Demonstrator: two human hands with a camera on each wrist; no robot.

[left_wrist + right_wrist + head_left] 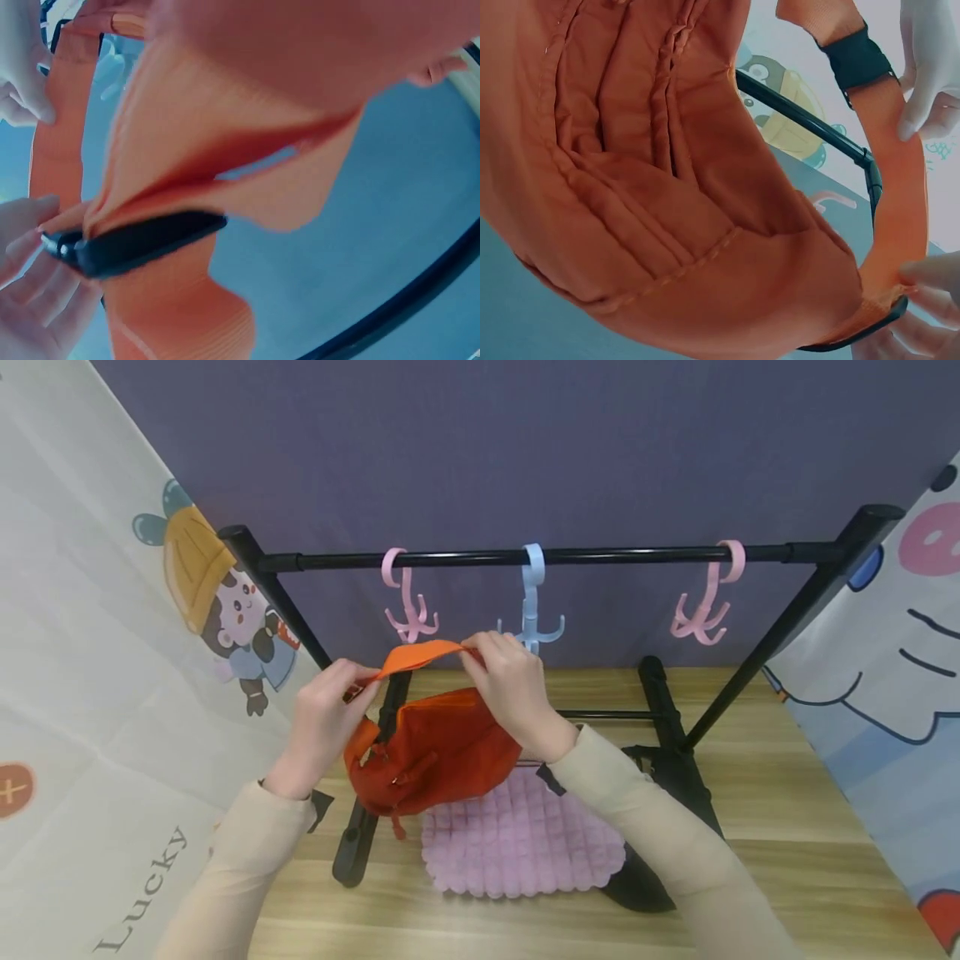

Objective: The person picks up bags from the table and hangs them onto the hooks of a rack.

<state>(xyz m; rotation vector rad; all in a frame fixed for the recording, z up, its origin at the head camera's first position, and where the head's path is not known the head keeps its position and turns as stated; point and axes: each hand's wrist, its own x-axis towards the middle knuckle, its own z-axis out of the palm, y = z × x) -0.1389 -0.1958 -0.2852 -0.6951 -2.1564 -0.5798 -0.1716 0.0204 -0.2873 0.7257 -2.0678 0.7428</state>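
An orange bag (450, 752) hangs below its strap (418, 655), which both hands hold up in front of the rack. My left hand (324, 714) pinches the strap's left end, close to a dark buckle (861, 58). Farther along, my right hand (513, 685) grips the strap between thumb and fingers, with a black strap slider (862, 334) beside it in the right wrist view. The strap is stretched between the two hands, slightly bowed. In the right wrist view the folded, zipped body of the bag fills the left side.
A black rack bar (622, 556) carries a pink hook (408, 602), a blue hook (532, 597) and another pink hook (705, 602). Below, a puffy lilac bag (525, 839) and a black bag (645, 881) lie on the wood-look surface (795, 860). Printed cloths flank both sides.
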